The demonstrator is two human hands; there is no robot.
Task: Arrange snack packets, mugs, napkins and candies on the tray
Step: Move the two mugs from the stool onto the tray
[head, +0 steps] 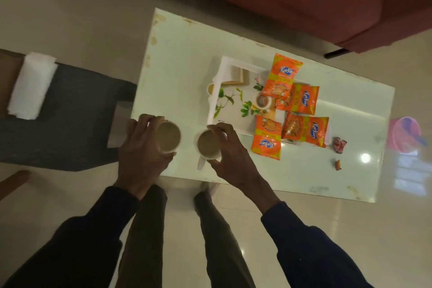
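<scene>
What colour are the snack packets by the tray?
Orange snack packets with yellow bands and a blue logo; head view.

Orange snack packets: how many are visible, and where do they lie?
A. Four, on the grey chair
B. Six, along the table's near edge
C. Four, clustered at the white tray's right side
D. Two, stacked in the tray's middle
C: four orange snack packets lie clustered at the right side of the white floral-print tray on the white glossy table.
</scene>
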